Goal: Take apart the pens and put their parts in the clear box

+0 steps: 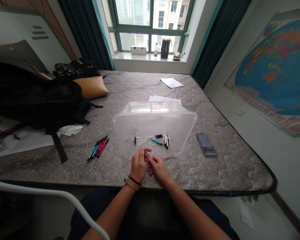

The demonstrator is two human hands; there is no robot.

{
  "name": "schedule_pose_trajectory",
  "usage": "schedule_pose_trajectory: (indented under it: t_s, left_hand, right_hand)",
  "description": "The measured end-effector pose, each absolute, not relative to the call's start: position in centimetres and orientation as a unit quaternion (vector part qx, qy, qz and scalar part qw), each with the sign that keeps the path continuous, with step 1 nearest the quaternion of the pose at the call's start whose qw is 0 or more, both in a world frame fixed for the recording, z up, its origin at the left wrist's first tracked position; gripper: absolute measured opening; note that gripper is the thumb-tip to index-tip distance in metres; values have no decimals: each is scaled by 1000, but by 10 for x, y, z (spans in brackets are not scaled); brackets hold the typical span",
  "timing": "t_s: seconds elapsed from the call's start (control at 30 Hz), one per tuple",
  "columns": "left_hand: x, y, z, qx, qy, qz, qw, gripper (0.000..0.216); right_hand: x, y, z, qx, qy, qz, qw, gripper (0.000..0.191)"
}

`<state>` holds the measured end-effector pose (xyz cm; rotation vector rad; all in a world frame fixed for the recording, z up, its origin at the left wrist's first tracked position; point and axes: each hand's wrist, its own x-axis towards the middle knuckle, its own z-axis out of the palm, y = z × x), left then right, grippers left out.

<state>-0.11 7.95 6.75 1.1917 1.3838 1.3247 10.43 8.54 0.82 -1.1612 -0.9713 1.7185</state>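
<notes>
My left hand (139,164) and my right hand (160,169) meet at the near edge of a clear plastic box (120,133), which lies on its side with its opening toward me. The fingers of both are bent and pinched together at the tips. A speck of red shows by the left fingers, but whatever they hold is too small to make out. Inside the box lie a turquoise pen barrel (156,142), thin white refills (145,141), a black piece (135,140) and several black-and-white pen parts (166,142).
Left of the box, several turquoise and red pens (98,148) lie in a bundle on the bare mattress (230,166). A blurred-out phone-like object (206,144) lies on the right. A black backpack (35,96) fills the left side; papers (171,82) lie farther back.
</notes>
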Motion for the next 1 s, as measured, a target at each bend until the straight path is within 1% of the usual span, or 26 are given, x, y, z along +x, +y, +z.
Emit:
schedule_pose_trajectory:
  t_s: [0.17, 0.27, 0.33, 0.43, 0.5, 0.57, 0.63, 0.77, 0.83, 1.0]
  left_hand:
    - [-1, 86, 59, 399, 525, 570, 489, 25]
    - [-4, 92, 53, 304, 493, 623, 525, 16]
    - [-8, 96, 51, 215, 448, 656, 568, 10]
    - [-14, 99, 50, 95, 384, 671, 627, 4]
    - [-17, 99, 49, 45, 364, 676, 640, 3]
    - [-19, 99, 48, 10, 368, 677, 637, 3]
    - [-18, 99, 46, -19, 394, 666, 633, 6]
    - [-11, 97, 42, -40, 446, 621, 643, 12]
    - [-4, 94, 39, -29, 463, 591, 660, 14]
    - [13, 88, 33, 2, 454, 519, 724, 29]
  right_hand:
    - [105, 81, 16, -396, -396, 736, 381, 39]
    - [105, 79, 16, -390, -417, 738, 360, 37]
    - [104, 79, 12, -418, -427, 712, 370, 38]
    - [102, 79, 7, -463, -427, 666, 400, 40]
    - [102, 79, 7, -453, -423, 672, 404, 39]
    - [103, 78, 10, -432, -421, 685, 409, 38]
    - [107, 80, 15, -431, -423, 670, 431, 36]
    - [120, 89, 20, -471, -445, 565, 511, 33]
    - [126, 93, 22, -483, -467, 513, 534, 31]
    - [132, 90, 32, -470, -563, 437, 521, 20]
